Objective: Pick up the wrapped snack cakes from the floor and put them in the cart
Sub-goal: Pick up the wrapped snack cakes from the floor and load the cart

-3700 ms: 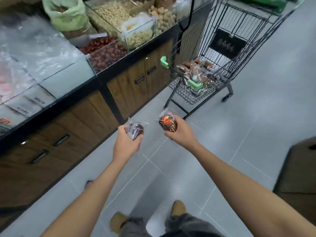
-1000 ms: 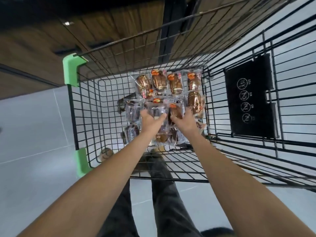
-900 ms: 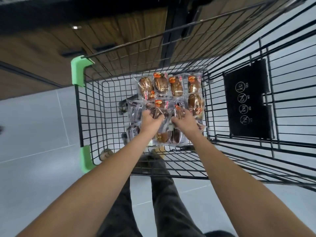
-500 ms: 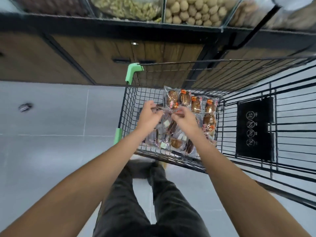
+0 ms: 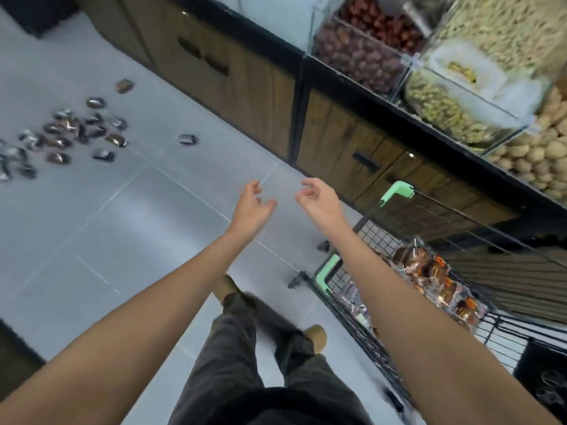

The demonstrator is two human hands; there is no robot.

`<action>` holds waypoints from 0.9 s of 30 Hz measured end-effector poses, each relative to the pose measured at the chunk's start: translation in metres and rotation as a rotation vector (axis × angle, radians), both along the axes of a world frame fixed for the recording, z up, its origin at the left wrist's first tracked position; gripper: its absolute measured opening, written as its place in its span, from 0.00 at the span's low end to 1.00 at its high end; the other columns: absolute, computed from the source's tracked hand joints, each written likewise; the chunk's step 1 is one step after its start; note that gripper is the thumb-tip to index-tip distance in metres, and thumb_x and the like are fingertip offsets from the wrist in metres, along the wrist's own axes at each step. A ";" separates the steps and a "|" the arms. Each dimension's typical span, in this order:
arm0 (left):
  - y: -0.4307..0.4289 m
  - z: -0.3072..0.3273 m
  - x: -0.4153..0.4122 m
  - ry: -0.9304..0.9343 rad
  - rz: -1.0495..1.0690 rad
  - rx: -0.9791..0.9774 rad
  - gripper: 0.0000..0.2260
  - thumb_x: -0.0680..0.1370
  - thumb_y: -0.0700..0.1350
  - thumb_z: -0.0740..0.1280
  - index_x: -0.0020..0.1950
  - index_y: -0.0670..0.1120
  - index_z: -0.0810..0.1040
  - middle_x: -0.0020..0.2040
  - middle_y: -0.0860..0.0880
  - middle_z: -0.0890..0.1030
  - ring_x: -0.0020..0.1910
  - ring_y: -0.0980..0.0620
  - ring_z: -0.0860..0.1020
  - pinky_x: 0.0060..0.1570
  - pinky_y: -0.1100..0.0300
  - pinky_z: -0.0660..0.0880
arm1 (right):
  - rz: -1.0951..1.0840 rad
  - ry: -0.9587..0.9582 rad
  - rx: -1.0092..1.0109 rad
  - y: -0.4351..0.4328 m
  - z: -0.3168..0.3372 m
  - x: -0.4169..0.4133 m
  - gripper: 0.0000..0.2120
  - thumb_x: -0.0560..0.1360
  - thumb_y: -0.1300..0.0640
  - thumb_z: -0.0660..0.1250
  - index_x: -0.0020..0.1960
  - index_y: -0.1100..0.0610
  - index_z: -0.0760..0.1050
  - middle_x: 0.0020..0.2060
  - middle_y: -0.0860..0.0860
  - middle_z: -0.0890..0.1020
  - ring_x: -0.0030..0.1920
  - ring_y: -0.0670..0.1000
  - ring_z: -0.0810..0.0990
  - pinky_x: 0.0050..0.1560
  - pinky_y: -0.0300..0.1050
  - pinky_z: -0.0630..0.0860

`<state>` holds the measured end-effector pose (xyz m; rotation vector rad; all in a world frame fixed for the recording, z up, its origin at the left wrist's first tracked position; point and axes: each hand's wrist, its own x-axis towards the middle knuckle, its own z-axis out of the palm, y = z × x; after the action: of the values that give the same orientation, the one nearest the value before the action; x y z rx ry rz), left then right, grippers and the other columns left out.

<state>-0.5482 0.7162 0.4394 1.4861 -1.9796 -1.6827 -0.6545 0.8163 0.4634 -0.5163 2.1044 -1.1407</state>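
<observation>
- In the last half second both hands have left the cart and the view has swung off it. The left hand point(image 5: 253, 207) and right hand point(image 5: 319, 200) now hang side by side over the floor point(image 5: 129, 234), both empty, with fingers loosely curled and spread.
- Done so far: a batch of wrapped snack cakes point(image 5: 435, 277) lies in the cart point(image 5: 397, 191), at about four o'clock from the hands. They are packed close together on the wire bottom.
- Still to do, and it looks like the larger share: a scatter of cakes on the floor point(image 5: 70, 130) lies at about ten o'clock, well away from the hands. It runs off the left edge of the view, so I cannot tell the full count.
- Two strays sit apart from that pile. One lone cake point(image 5: 187, 139) is nearer the hands at about eleven o'clock. Another cake by the cabinet point(image 5: 124, 85) is farther off, close to the cabinet foot.
- My guess is that the next trip goes to the lone cake or to the pile.
- A long wooden cabinet point(image 5: 245, 81) runs along the twelve-to-three side. Clear bins of nuts point(image 5: 460, 102) and a bin of dark red fruit point(image 5: 362, 47) stand on top of it.
- The person's dark trousers and tan shoe point(image 5: 316, 332) are at six o'clock.
- Nothing lies on the floor between the hands and the pile. The cart stands close at the right, so its green corner and wheel point(image 5: 296, 282) are what a turning step could catch.
</observation>
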 end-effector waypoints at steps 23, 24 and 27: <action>-0.341 0.042 0.178 -0.086 0.258 -0.028 0.18 0.77 0.41 0.66 0.66 0.42 0.70 0.63 0.46 0.75 0.59 0.48 0.75 0.53 0.62 0.69 | 0.500 0.052 0.013 -0.390 -0.013 0.125 0.12 0.73 0.59 0.66 0.55 0.54 0.75 0.39 0.44 0.76 0.39 0.44 0.76 0.37 0.31 0.68; -0.350 0.039 0.175 -0.098 0.236 -0.017 0.18 0.77 0.41 0.66 0.66 0.42 0.70 0.62 0.46 0.75 0.58 0.48 0.75 0.52 0.62 0.69 | 0.500 0.053 0.020 -0.403 -0.017 0.122 0.12 0.73 0.59 0.66 0.56 0.55 0.76 0.38 0.43 0.76 0.38 0.42 0.76 0.37 0.30 0.68; -0.387 0.027 0.164 -0.122 0.193 -0.019 0.19 0.76 0.41 0.66 0.66 0.42 0.70 0.63 0.45 0.74 0.52 0.50 0.75 0.51 0.62 0.69 | 0.506 0.064 0.050 -0.447 -0.032 0.108 0.13 0.73 0.60 0.66 0.57 0.57 0.76 0.39 0.46 0.77 0.39 0.44 0.76 0.37 0.30 0.68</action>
<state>-0.3840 0.3294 0.4666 1.7483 -1.8331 -1.5243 -0.5466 0.3692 0.4310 -1.0030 1.8924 -0.7845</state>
